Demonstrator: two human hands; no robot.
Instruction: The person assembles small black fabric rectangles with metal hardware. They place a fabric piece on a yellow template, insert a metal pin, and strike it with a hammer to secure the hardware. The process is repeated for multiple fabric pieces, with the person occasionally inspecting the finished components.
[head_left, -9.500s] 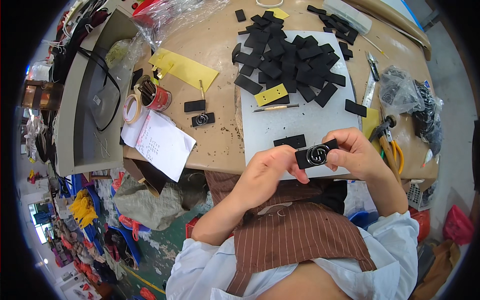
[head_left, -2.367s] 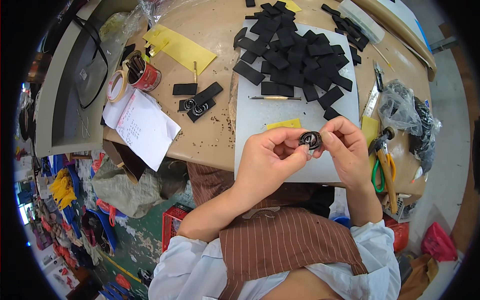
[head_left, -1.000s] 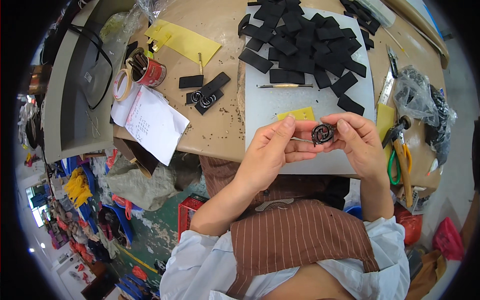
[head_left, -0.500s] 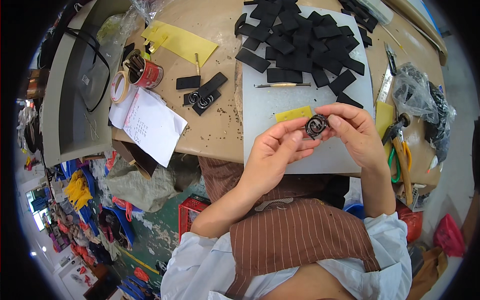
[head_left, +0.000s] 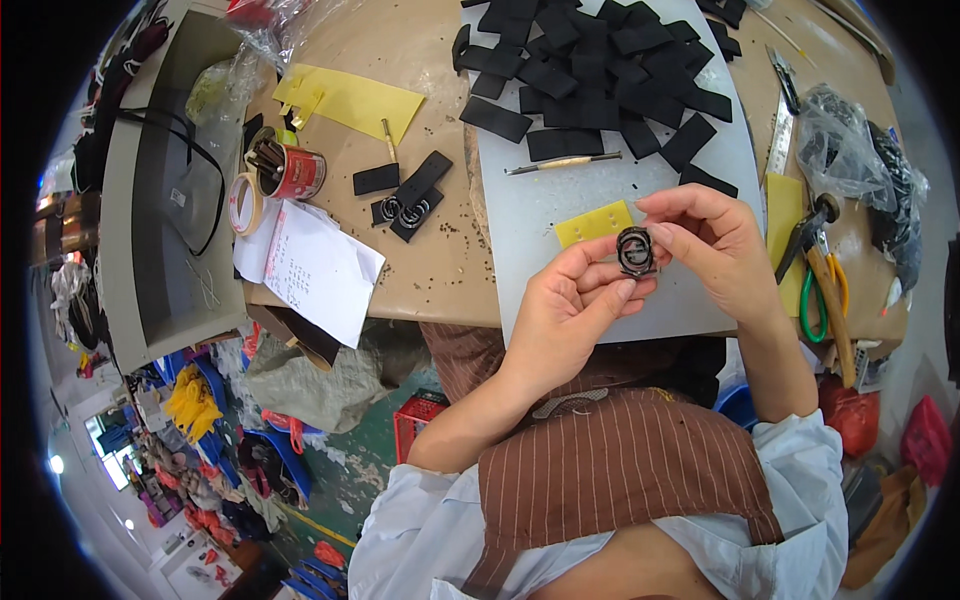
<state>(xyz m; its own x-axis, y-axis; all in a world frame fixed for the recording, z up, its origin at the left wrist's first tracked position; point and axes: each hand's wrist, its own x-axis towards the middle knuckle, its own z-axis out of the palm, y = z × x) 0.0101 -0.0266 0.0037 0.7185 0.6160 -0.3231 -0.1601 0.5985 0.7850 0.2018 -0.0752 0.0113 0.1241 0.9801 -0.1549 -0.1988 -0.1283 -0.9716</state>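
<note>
A dark, shiny round metal buckle (head_left: 635,251), with rings inside one another, is held up above the board's near part. My left hand (head_left: 568,312) pinches it from below and the left, thumb against fingers. On its other side, my right hand (head_left: 718,248) has thumb and fingertips closed at the buckle's upper right edge. Just behind my hands lies a small yellow card with holes (head_left: 592,222) on the white board (head_left: 522,215). Farther back are a thin double-ended tool with a pale grip (head_left: 563,163) and a heap of black rectangular strips (head_left: 600,85).
On the left sit two similar buckles on black strips (head_left: 418,200), a notebook (head_left: 322,270), a red tin of tools (head_left: 300,172), a tape roll (head_left: 244,203) and a yellow sheet (head_left: 365,103). At right lie a hammer (head_left: 840,320), green-handled scissors (head_left: 812,310), a cutter (head_left: 784,80) and plastic bags (head_left: 840,150).
The view has shifted slightly. The buckle has turned so its ringed face shows more squarely and upright. Both hands keep their hold on it.
</note>
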